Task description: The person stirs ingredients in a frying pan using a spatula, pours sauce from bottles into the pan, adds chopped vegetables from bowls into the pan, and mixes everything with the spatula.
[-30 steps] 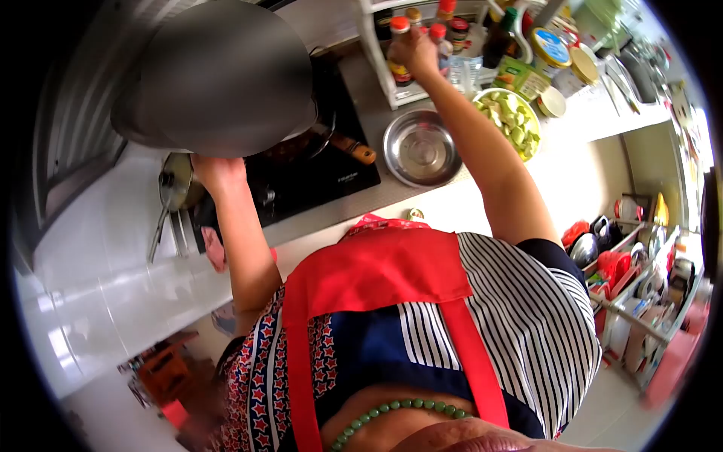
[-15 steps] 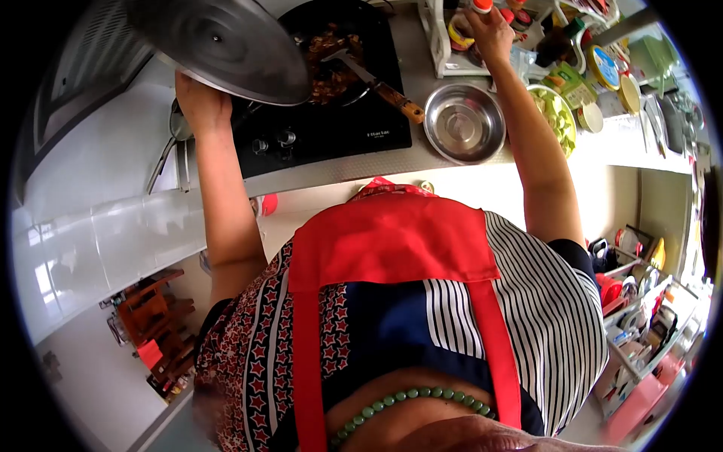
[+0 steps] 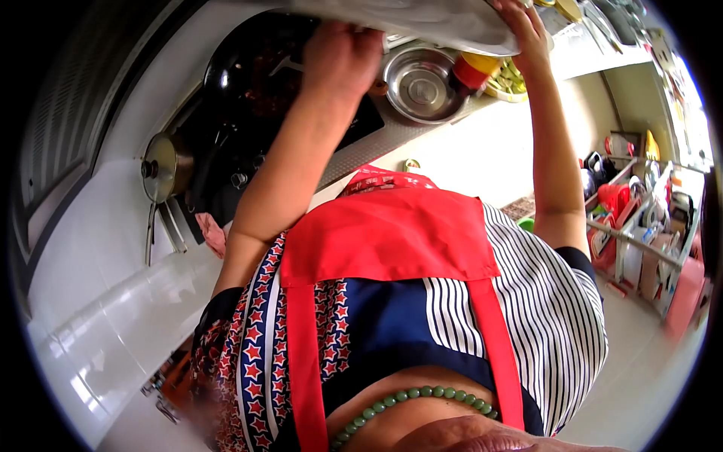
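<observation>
A large pot lid [image 3: 429, 22], partly cut off by the top of the picture, is tilted between my hands. My left hand [image 3: 343, 60] is closed at its near left edge, fingers partly hidden by it. At the lid's right rim, my right hand [image 3: 527, 34] has curled fingers; what they grip is hidden. Just below that rim is a tilted, blurred red-and-yellow jar [image 3: 474, 71], its top covered by the lid. It overlaps the steel bowl [image 3: 423, 87]. Left of my left hand, a black wok [image 3: 256, 64] with dark food holds a spatula [image 3: 286, 66].
The black stove [image 3: 226, 162] lies under my left forearm. A small lidded pot [image 3: 167, 167] stands at its left, with a pink cloth [image 3: 212, 233] nearby. Cut green vegetables [image 3: 508, 81] sit beside the jar. A loaded rack [image 3: 640, 218] stands on the right.
The lid has swung right, from above the wok's left side to between my hands. The red-and-yellow jar now shows near the steel bowl. My view has shifted, showing more of the left wall.
</observation>
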`<state>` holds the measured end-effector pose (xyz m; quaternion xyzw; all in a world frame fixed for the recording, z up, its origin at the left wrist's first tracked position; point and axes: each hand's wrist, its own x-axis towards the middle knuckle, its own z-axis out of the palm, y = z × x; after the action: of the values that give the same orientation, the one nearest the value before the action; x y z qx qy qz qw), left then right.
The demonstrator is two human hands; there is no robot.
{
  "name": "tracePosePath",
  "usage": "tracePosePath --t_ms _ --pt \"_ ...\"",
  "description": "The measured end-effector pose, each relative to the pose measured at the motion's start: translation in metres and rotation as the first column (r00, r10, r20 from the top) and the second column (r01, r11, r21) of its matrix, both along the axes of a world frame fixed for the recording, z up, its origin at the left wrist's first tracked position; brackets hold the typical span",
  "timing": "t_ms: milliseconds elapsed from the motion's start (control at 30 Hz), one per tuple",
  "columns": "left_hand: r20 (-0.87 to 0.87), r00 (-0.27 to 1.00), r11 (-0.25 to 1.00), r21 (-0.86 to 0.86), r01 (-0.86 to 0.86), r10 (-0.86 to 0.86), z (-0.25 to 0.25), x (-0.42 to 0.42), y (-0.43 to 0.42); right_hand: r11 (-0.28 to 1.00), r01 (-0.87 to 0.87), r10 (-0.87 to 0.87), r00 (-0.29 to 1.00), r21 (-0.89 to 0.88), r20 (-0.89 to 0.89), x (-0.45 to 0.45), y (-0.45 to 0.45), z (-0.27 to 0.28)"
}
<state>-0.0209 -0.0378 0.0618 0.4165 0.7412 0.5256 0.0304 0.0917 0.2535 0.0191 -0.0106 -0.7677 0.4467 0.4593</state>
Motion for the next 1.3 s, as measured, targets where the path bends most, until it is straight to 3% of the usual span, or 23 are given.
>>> tracePosePath --t_ms 33,67,100,167,200,233,267,333,367,400,433,500,600,667,767,800,900,1000,1033,1067,1100,1200,1300 --pt "0.012 0.998 0.992 0.112 0.065 -0.067 -0.004 0.007 0.009 0.959 0.143 -0.170 0.981 0.246 0.093 0.029 0.015 -0.020" --pt "0.608 0.698 0.848 0.530 -0.001 -0.379 -0.006 0.024 0.038 0.835 0.259 -0.353 0.929 0.485 0.114 0.057 0.029 -0.039" --pt "0.689 0.047 0.635 0.691 -0.345 -0.724 -0.009 0.043 0.069 0.804 0.345 -0.480 0.857 0.484 0.188 0.086 0.020 -0.044" --pt "0.708 -0.151 0.699 0.599 -0.390 -0.690 -0.034 0.063 0.094 0.833 0.396 -0.540 0.735 0.386 0.410 0.140 0.005 -0.047" --pt "0.714 -0.179 0.721 0.593 -0.360 -0.677 -0.039 0.078 0.102 0.912 0.390 -0.406 0.805 0.131 0.431 0.164 0.001 -0.061" --pt "0.722 -0.206 0.741 0.585 -0.328 -0.661 -0.041 0.093 0.107 0.912 0.390 -0.305 0.851 -0.125 0.427 0.189 0.001 -0.075" --pt "0.789 -0.255 0.814 0.463 -0.350 -0.559 -0.042 0.106 0.110 0.847 0.377 -0.233 0.897 -0.375 0.376 0.214 0.000 -0.089" --pt "0.707 -0.223 0.741 0.649 -0.174 -0.671 -0.074 0.120 0.104 0.542 0.208 -0.122 0.978 -0.814 0.169 0.247 -0.016 -0.090" --pt "0.627 -0.205 0.649 0.759 -0.056 -0.752 -0.089 0.125 0.101 0.323 0.007 -0.081 0.996 -0.946 -0.020 0.257 -0.032 -0.085" --pt "0.591 -0.210 0.610 0.792 -0.031 -0.779 -0.095 0.131 0.092 0.355 0.049 -0.109 0.994 -0.933 0.011 0.264 -0.045 -0.088" --pt "0.540 -0.244 0.565 0.824 -0.044 -0.806 -0.101 0.134 0.091 0.306 0.075 -0.124 0.992 -0.949 0.038 0.270 -0.051 -0.096" --pt "0.508 -0.365 0.552 0.834 -0.021 -0.780 -0.119 0.131 0.074 0.301 0.073 -0.038 0.997 -0.951 0.065 0.271 -0.064 -0.112" --pt "0.594 -0.285 0.627 0.778 -0.036 -0.753 -0.161 0.125 0.063 0.318 0.061 0.070 0.994 -0.946 0.088 0.244 -0.092 -0.105" --pt "0.674 -0.201 0.695 0.716 -0.056 -0.711 -0.173 0.119 0.058 0.293 0.053 0.109 0.990 -0.955 0.088 0.237 -0.089 -0.129" --pt "0.765 -0.198 0.789 0.606 -0.100 -0.613 -0.191 0.099 0.057 0.335 0.025 0.226 0.968 -0.942 0.106 0.219 -0.090 -0.133" --pt "0.692 -0.285 0.747 0.634 -0.198 -0.663 -0.164 0.101 0.055 0.321 -0.009 0.239 0.968 -0.947 0.072 0.214 -0.089 -0.139" --pt "0.653 -0.302 0.719 0.608 -0.337 -0.695 -0.173 0.106 0.060 0.350 0.030 0.293 0.946 -0.936 0.140 0.207 -0.090 -0.142" --pt "0.610 -0.303 0.670 0.565 -0.483 -0.732 -0.195 0.107 0.057 0.338 -0.049 0.362 0.929 -0.940 0.081 0.204 -0.089 -0.142" --pt "0.426 -0.471 0.634 0.474 -0.611 -0.772 -0.213 0.108 0.050 0.333 -0.078 0.380 0.923 -0.940 0.058 0.204 -0.091 -0.143" --pt "0.545 -0.384 0.652 0.482 -0.585 -0.746 -0.232 0.115 0.045 0.328 -0.095 0.387 0.921 -0.940 0.042 0.203 -0.092 -0.145" --pt "0.648 -0.286 0.672 0.486 -0.558 -0.706 -0.218 0.133 0.040 0.319 -0.061 0.391 0.917 -0.946 0.073 0.203 -0.094 -0.148" --pt "0.767 -0.300 0.681 0.233 -0.694 -0.567 -0.226 0.156 0.026 0.293 -0.008 0.409 0.905 -0.956 0.118 0.198 -0.095 -0.163" --pt "0.772 -0.436 0.662 -0.026 -0.749 -0.462 -0.207 0.172 0.010 0.349 0.030 0.418 0.889 -0.937 0.185 0.192 -0.099 -0.172"
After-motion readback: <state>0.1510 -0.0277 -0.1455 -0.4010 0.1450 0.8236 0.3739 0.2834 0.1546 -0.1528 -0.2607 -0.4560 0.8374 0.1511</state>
